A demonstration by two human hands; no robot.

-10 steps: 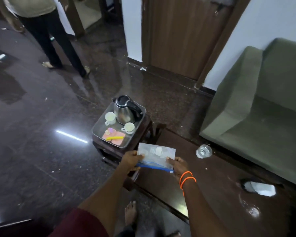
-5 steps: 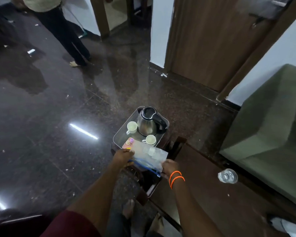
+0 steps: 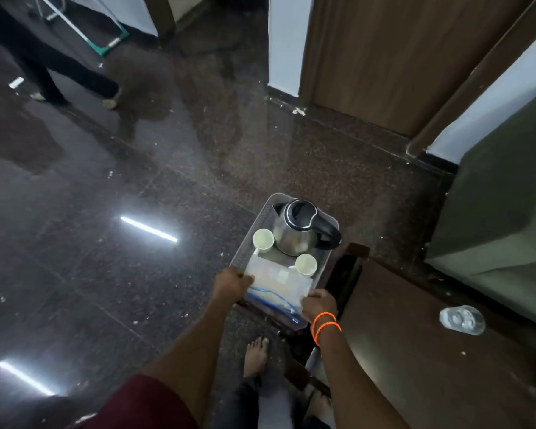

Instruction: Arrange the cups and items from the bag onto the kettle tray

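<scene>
A: The clear zip bag [image 3: 277,281] is held over the near end of the kettle tray [image 3: 245,254], gripped at both ends. The left hand [image 3: 229,284] is curled on its left edge, at the tray's near-left corner.

B: And the right hand [image 3: 319,306] is closed on the bag's near-right corner, where the blue zip strip runs (orange bands are worn at that wrist). Fingers [image 3: 307,303] are seen pinching the plastic.

A: The kettle [image 3: 300,229] is stood upright at the far end of the tray, its black handle turned to the right edge.

B: One cup [image 3: 263,239] is set by the left edge, just beside the kettle. A second cup [image 3: 305,264] is placed nearer, toward the right edge, touching the bag's far border.

A: Small pale items can be made out inside the bag; what they are cannot be told.

B: The tray is carried on a dark stool [image 3: 345,274]. On the desk [image 3: 415,351] to the right, an overturned glass [image 3: 461,319] is seen, well apart from the tray.

A: A second person's legs [image 3: 53,69] are seen on the floor [image 3: 106,274], far left.
</scene>
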